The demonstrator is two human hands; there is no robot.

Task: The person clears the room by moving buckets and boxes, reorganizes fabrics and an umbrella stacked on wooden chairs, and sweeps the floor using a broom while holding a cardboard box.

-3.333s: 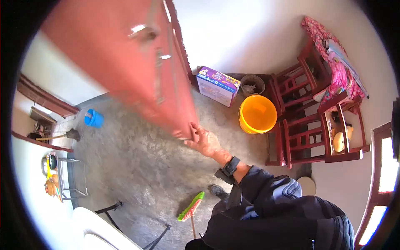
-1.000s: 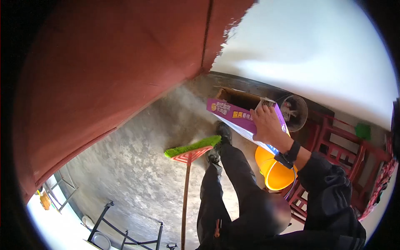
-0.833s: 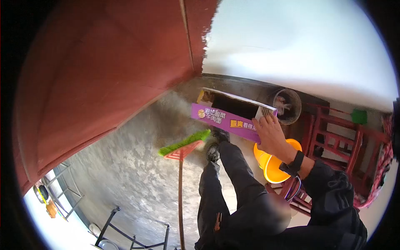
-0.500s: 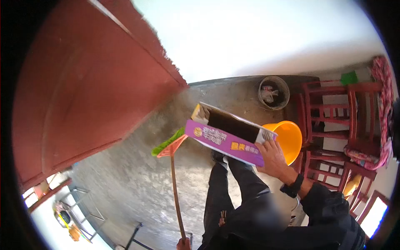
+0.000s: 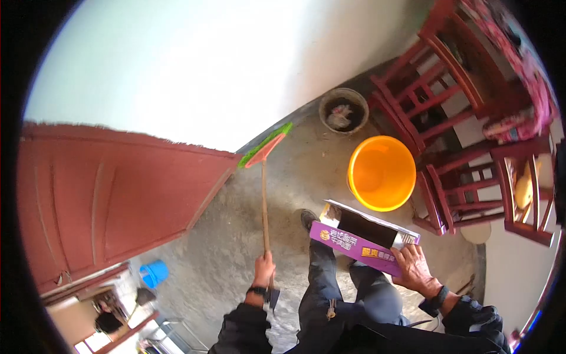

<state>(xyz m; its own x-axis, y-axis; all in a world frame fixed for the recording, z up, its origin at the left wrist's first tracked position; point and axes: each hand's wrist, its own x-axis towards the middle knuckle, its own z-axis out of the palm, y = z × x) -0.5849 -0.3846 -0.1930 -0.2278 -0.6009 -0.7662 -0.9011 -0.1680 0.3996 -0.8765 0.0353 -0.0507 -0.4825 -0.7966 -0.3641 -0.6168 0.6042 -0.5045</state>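
- Grey concrete floor (image 5: 318, 171) runs under the orange bucket (image 5: 382, 177), a white wall (image 5: 177, 71) beyond it; red chairs (image 5: 401, 124) stand just to its right.
- Left of the bucket, I see the left hand (image 5: 265, 270) wrapped round the wooden handle of the broom (image 5: 265, 206), presumably for control of its green bristles (image 5: 285, 130), which sit by the wall's foot; contact there I cannot judge.
- Below the bucket, the right hand (image 5: 414, 270), partly curled, grips one end of the purple carton (image 5: 354, 245), likely because the open edge gives fingers a rim to hook; the thumb I cannot make out.
- The carton's uncovered top faces me; its interior is too dark to read.
- Beyond the bucket, near the wall, a round bin (image 5: 362, 112) holds crumpled pale stuff (image 5: 339, 118).
- The bucket stands mouth up, smooth inner walls showing.
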